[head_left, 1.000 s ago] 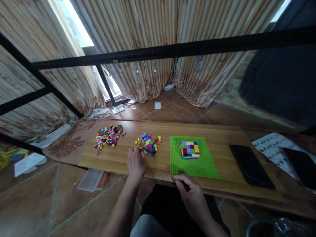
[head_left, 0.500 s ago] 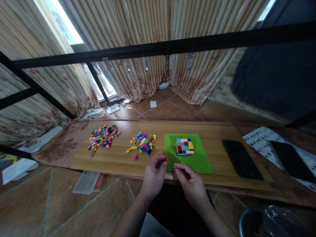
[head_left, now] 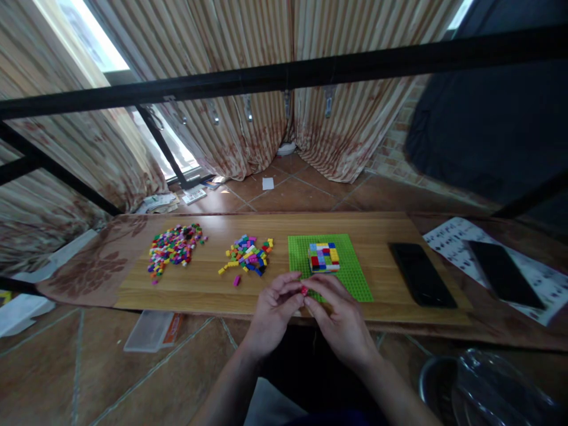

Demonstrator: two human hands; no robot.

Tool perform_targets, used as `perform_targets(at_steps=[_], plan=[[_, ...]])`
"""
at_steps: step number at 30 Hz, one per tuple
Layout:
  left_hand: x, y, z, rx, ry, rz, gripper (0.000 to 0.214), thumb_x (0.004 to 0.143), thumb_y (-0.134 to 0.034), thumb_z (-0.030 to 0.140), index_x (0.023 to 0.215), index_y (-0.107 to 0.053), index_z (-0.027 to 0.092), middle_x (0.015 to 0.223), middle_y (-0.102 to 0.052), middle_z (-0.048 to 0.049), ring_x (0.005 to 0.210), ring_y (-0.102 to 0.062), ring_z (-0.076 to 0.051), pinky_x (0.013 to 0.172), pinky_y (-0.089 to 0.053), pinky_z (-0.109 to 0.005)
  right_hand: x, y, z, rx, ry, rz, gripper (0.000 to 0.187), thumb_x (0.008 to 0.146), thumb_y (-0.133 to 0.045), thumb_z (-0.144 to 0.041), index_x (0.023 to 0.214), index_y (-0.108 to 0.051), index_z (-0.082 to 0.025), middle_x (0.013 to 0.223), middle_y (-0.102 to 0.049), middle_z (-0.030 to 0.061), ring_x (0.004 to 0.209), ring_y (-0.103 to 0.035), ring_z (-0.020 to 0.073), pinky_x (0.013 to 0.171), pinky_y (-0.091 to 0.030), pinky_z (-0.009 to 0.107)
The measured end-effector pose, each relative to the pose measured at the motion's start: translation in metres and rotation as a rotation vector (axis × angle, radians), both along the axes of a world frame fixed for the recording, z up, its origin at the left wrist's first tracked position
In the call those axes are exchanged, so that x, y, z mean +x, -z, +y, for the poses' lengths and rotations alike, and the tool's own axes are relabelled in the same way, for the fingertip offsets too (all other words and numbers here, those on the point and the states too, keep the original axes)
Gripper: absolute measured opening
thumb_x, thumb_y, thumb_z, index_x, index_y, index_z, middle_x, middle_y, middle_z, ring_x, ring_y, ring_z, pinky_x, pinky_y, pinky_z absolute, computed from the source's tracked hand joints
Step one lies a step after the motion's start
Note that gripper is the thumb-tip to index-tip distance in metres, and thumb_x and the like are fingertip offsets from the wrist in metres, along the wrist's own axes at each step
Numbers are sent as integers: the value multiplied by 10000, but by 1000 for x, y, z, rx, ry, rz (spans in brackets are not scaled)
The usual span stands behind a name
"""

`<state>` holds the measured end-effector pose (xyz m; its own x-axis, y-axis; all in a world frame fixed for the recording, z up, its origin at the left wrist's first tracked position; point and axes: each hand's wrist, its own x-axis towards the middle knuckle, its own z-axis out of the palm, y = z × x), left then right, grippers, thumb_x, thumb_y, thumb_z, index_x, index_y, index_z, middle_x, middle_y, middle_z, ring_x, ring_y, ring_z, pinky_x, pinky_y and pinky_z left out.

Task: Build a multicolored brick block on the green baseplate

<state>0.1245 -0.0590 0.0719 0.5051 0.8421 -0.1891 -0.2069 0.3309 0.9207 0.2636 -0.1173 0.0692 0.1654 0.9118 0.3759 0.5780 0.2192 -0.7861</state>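
A small red toy brick point(head_left: 304, 290) is pinched between the fingertips of both hands, near the front edge of the green baseplate point(head_left: 355, 284). My left hand point(head_left: 274, 310) is closed on the brick from the left. From the right, my right hand point(head_left: 339, 310) grips it too, its fingers partly covering the plate's near edge. Just beyond the hands, a square, hollow-centred structure of multicoloured bricks point(head_left: 323, 258) stands on the baseplate. One magenta brick point(head_left: 236, 280) lies alone to the left of my hands.
Left of the baseplate is a loose pile of bricks point(head_left: 248, 255), with a larger pile of small pieces point(head_left: 175, 248) farther left. A black phone point(head_left: 421, 275) lies at the right on the wooden board point(head_left: 270, 228). Beyond it are a printed sheet point(head_left: 452, 236) and another dark device point(head_left: 506, 273).
My right hand has moved left to meet my left hand, and its fingers now touch the red brick as well. The camera view has shifted slightly.
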Motion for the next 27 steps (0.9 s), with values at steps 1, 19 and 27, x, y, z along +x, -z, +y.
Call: perform_targets(at_steps=[1, 19, 27], plan=[[1, 0, 0, -9, 4, 2, 396, 733, -729, 262, 1103, -611, 185, 995, -700, -56, 901, -627, -145, 837, -473, -271, 0, 1, 0, 9, 4, -11, 255, 887, -535, -187, 1095, -653, -276, 1103, -602, 51, 1042, -586, 186, 895, -503, 338], [23, 1, -2, -103, -29, 18, 339, 721, -724, 287, 1016, -645, 139, 788, -680, -23, 676, -598, -90, 656, -481, -213, 16, 10, 1, 50, 90, -37, 138, 909, -539, -257, 949, -671, -252, 1041, -612, 39, 973, -598, 170, 845, -496, 316], [44, 22, 26, 281, -162, 274, 223, 769, -612, 229, 979, -647, 161, 967, -689, -76, 895, -634, -180, 808, -498, -314, 65, 20, 44, 60, 249, -57, 167, 870, -565, -342, 862, -699, -241, 1024, -614, 53, 972, -590, 205, 893, -467, 382]])
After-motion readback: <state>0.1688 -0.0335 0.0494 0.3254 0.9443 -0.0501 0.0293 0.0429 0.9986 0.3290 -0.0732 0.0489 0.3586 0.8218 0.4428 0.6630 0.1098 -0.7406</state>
